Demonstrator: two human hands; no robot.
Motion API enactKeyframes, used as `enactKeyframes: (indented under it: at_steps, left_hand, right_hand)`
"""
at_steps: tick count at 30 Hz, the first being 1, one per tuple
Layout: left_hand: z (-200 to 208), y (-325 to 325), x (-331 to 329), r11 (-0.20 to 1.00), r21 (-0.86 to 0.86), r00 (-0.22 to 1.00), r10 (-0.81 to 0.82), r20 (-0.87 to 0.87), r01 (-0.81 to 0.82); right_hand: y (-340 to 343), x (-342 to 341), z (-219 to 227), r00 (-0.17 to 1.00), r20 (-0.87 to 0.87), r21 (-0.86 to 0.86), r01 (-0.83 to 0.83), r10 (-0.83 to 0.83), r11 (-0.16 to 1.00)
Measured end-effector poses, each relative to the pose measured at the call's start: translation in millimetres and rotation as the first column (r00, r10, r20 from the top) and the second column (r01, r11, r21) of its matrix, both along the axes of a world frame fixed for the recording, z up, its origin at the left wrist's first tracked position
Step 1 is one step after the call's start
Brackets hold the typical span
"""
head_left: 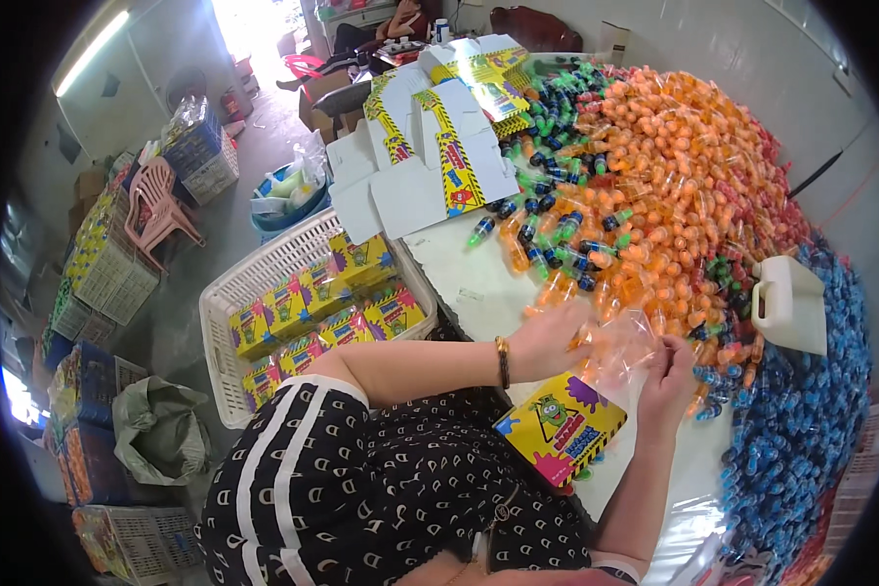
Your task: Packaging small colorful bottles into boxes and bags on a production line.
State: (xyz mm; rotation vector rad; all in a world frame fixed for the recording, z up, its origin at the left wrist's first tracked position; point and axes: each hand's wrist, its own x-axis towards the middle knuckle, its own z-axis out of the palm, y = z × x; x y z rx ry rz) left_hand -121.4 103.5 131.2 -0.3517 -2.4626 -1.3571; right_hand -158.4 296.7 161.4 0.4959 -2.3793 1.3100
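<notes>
Between my hands, above the table, is a crumpled clear plastic bag (pixel 627 337) with orange showing in or behind it. My right hand (pixel 666 376) pinches its right side between thumb and fingers. My left hand (pixel 554 342), with a bracelet at the wrist, is closed at the bag's left side; its fingertips are partly hidden and slightly blurred. Just below the hands a yellow printed box (pixel 565 425) with a cartoon figure stands tilted at the table's near edge, close to my body. Small orange bottles (pixel 557 291) lie right beyond my left hand.
A heap of small orange bottles (pixel 674 176) covers the far table, with blue ones (pixel 801 469) at right. A white jug (pixel 791 305) stands among them. Flattened cartons (pixel 410 156) lie at far left. A white basket (pixel 215 322) of yellow boxes is at my left. A person (pixel 400 24) sits behind.
</notes>
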Motion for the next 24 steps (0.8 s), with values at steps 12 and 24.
enactKeyframes:
  at_steps: [12, 24]
  left_hand:
    - [30.9, 2.5, -11.0, 0.857, -0.514, 0.999, -0.013, 0.032, 0.028]
    - [12.8, -6.4, 9.8, 0.980, -0.064, 0.805, 0.115, -0.581, -0.186]
  right_hand:
    - [-2.0, 32.2, 13.7, 0.987, -0.010, 0.352, -0.144, 0.158, 0.925]
    - [82.3, 18.6, -35.4, 0.961, -0.067, 0.435, 0.269, -0.267, 0.859]
